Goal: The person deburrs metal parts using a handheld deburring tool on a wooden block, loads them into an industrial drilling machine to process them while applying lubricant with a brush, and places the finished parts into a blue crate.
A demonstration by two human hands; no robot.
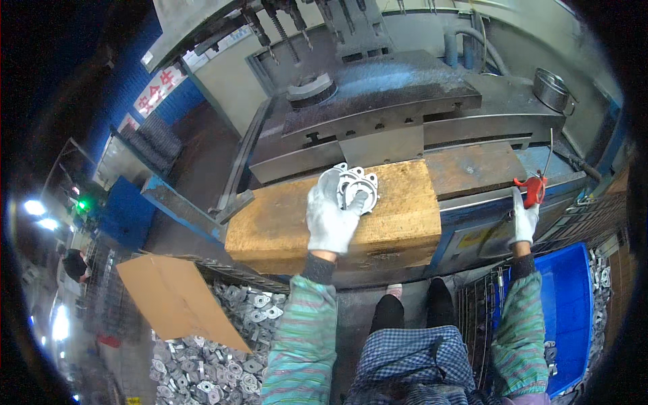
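Observation:
In a white glove, my left hand (329,214) is closed round a few grey cast metal parts (358,187). These parts have round openings and small eared flanges, and they sit over the top of a wooden block (405,209). My right hand (524,219), also gloved in white, grips a red air blow gun (534,190) off to the right of the block. Its thin metal nozzle points upward. The fingers of my right hand are partly hidden behind the gun's handle.
Behind the block stands a drilling machine with a steel table (385,101) and several drill bits (297,27) overhead. Many castings (209,368) lie at lower left under a cardboard sheet (177,297). A blue bin (567,304) is at right; a metal pot (552,89) stands far right.

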